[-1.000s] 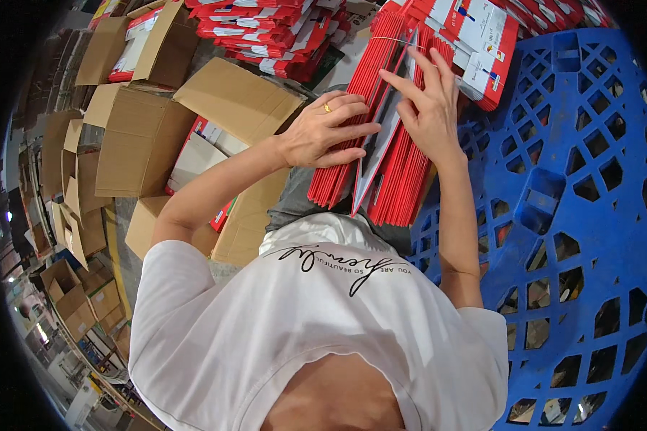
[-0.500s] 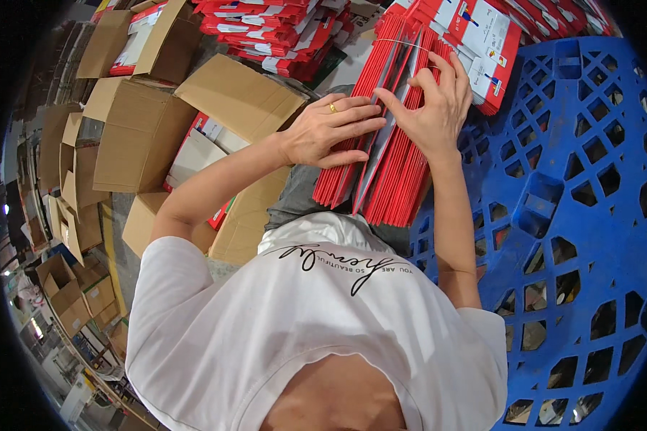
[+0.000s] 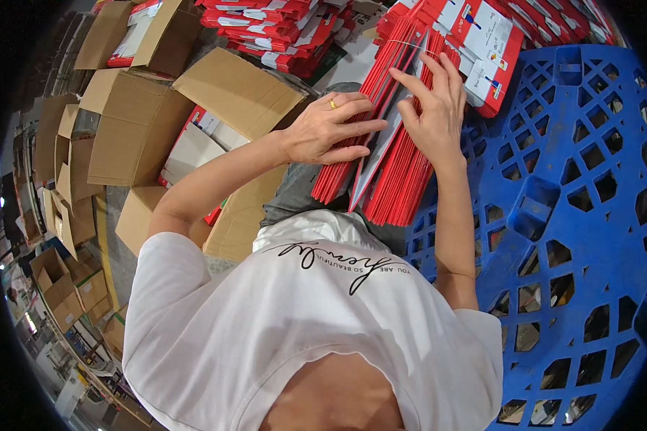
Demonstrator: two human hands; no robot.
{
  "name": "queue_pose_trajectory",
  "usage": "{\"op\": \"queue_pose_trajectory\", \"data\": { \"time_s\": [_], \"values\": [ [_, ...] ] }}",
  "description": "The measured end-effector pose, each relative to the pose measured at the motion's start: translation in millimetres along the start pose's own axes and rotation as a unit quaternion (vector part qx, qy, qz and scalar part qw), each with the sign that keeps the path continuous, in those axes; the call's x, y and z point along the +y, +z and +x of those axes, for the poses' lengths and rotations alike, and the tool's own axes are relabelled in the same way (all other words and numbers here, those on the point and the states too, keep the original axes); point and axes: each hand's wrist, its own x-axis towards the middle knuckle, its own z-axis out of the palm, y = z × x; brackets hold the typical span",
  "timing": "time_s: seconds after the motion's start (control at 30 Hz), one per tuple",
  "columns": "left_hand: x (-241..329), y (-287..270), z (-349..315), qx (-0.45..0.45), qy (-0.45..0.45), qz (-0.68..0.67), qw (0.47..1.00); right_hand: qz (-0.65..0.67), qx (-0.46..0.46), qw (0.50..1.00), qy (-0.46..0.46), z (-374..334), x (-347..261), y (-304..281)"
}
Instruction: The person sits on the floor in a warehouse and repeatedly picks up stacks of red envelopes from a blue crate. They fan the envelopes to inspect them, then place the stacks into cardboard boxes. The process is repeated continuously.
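A bundle of thin, flat folded red cartons (image 3: 399,190) stands on edge across my lap, a pale band (image 3: 407,43) round its far end. It is parted along the middle, where a grey-white carton face (image 3: 373,169) shows in the gap. My left hand (image 3: 322,129), with a ring on one finger, rests over the left part, fingers stretched toward the gap. On the right part lies my right hand (image 3: 437,118), thumb and fingers spread, fingertips by the edges near the band. I see nothing gripped in either hand.
To my right is a blue plastic pallet (image 3: 543,190) with cut-out holes. Red and white flat cartons (image 3: 485,54) lie at its far end. More are stacked (image 3: 273,32) ahead. Open cardboard boxes (image 3: 133,129) with red and white contents stand at my left.
My right hand's thumb and index finger have moved up and away from the left fingers. The gap in the bundle looks a little wider; my left hand has barely moved.
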Motion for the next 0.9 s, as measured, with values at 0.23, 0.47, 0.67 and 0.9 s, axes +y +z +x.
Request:
{"op": "queue_pose_trajectory", "data": {
  "time_s": [0.23, 0.47, 0.67, 0.9],
  "values": [
    [-7.0, -3.3, -4.1, -0.038, 0.0, 0.021, 0.999, -0.018, 0.036, 0.999, 0.024, -1.8, 9.3, -5.5],
    [0.6, 5.6, 3.0, -0.041, 0.011, 0.018, 0.999, -0.046, 0.043, 0.996, 0.057, 2.1, 2.2, 2.2],
    [-1.5, 3.6, -1.6, 0.022, 0.003, 0.006, 1.0, 0.02, 0.026, 0.999, 0.025, -2.2, 10.6, -0.9],
    [7.1, 12.9, -4.0, 0.072, -0.006, 0.002, 0.997, 0.008, -0.022, 1.0, -0.013, -1.3, 7.4, -0.4]
  ]
}}
